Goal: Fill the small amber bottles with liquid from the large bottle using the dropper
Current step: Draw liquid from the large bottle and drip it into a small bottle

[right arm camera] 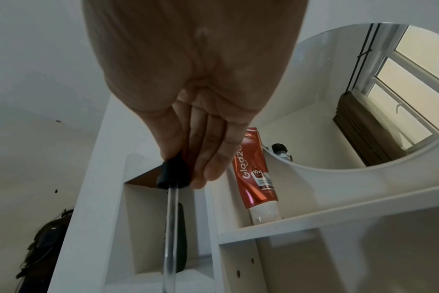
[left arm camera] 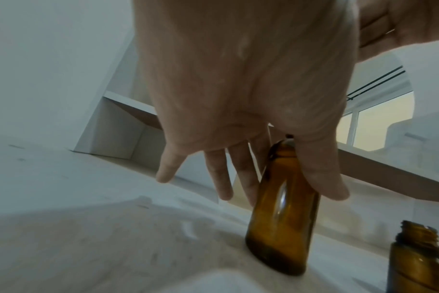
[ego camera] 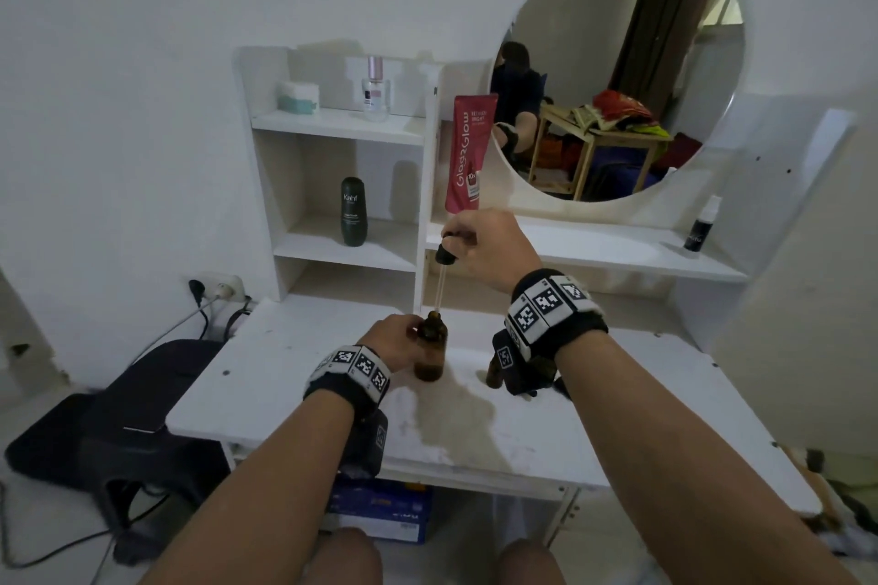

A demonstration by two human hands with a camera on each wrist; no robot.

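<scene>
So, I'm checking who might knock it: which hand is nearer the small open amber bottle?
Right. The right hand is raised above and behind the small amber bottle, its wrist over it. The left hand grips the large bottle further left.

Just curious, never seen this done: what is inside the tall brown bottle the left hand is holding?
The dropper's glass tip sits at the mouth of the large amber bottle, which the left hand steadies. The dark glass hides any liquid level; the right hand pinches the bulb.
</scene>
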